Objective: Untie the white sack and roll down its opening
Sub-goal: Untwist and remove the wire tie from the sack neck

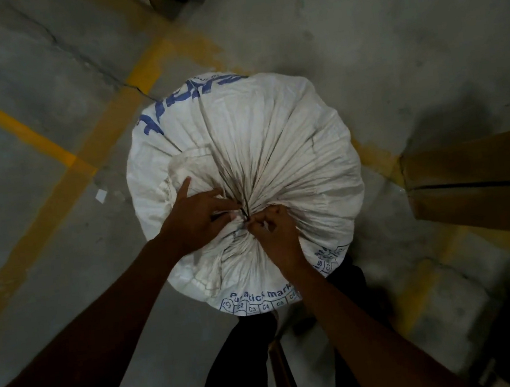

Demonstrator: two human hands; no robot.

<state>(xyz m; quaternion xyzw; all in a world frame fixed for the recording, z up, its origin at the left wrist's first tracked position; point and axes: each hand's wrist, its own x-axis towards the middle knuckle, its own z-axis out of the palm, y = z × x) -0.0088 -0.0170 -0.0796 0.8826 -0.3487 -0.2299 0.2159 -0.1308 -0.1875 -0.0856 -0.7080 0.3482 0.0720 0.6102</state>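
Left grip: fingers pinched on the gathered neck, index finger pointing away.
Right grip: fingertips closed on the thin dark tie.
White woven plastic sack with blue print: upright on the grey concrete floor, tied, beside a brown cardboard box.

Bare forearms without sleeves, left hand and right hand ungloved, dark trousers.
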